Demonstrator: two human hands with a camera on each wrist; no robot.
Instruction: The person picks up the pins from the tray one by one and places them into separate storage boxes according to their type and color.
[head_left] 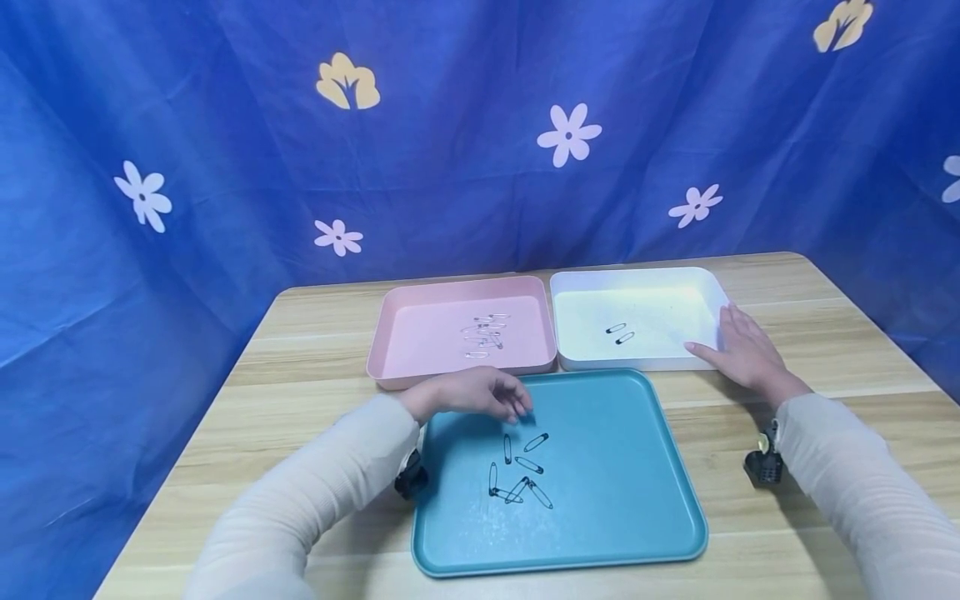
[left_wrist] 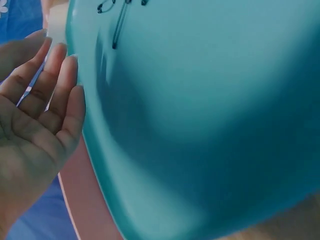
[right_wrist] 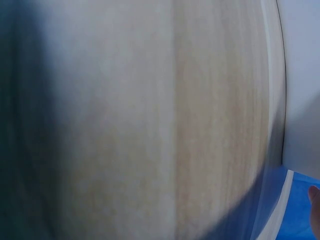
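Hovering left hand [head_left: 468,392] (over pins [head_left: 517,471])

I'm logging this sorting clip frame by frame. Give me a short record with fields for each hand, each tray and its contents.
left hand: open, empty, fingers over teal tray's far left part
right hand: open, flat on table, touching white tray's right corner
teal tray: six or so black safety pins
pink tray: cluster of silver safety pins
white tray: two black pins
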